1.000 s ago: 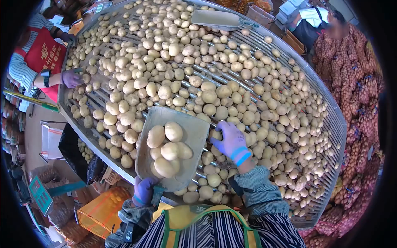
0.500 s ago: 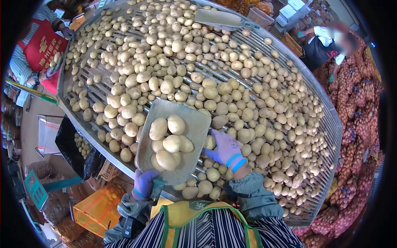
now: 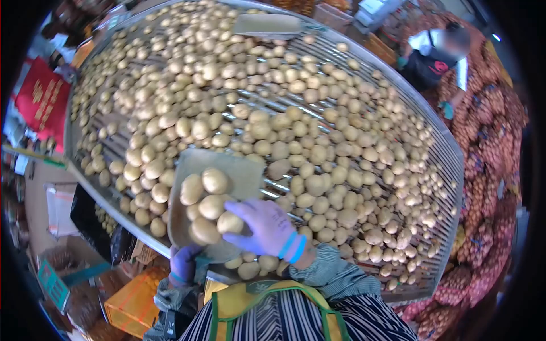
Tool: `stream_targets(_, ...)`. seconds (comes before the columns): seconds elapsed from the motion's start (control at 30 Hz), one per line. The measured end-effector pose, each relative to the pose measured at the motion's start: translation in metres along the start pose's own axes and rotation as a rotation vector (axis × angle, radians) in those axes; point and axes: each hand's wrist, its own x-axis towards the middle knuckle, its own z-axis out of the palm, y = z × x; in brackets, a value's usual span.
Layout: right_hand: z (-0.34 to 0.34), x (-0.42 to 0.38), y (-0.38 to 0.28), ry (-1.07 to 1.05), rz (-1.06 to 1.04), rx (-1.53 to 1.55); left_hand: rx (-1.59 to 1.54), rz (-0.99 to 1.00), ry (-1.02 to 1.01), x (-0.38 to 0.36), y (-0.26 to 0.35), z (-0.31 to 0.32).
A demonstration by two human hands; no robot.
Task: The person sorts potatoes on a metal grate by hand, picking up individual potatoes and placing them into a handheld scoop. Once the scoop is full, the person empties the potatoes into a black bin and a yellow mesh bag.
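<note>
My left hand [image 3: 185, 263], in a purple glove, is wrapped round the handle of a grey metal scoop [image 3: 245, 169] at the lower left of the table. Several large potatoes [image 3: 211, 206] lie in the scoop. Over its right side is my right hand [image 3: 263, 226], gloved in purple with blue bands at the wrist. Its thumb and fingertips are on a potato [image 3: 230, 223] at the right of that pile. Loose potatoes [image 3: 318, 184] surround the scoop on the slatted metal table.
A second scoop [image 3: 267, 25] lies at the table's far edge [image 3: 392, 74]. A person in a red apron [image 3: 42, 99] stands at the left, another person [image 3: 432, 62] at the upper right beside red net sacks [image 3: 483, 227]. An orange crate [image 3: 133, 304] is at the lower left.
My right hand has moved left from the table's potatoes onto a potato in the scoop. The whole view has shifted slightly. The person at the upper right has changed posture.
</note>
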Motion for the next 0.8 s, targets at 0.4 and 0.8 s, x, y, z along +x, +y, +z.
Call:
stream_targets(0.4,-0.128,-0.050,0.189,0.284,0.988,-0.645,0.049,0.042,0.033,0.005,-0.016,-0.017)
stream_targets(0.8,-0.038,-0.020,0.085,0.072,0.583,-0.501,0.135,0.085,0.095,0.019,-0.042,-0.051)
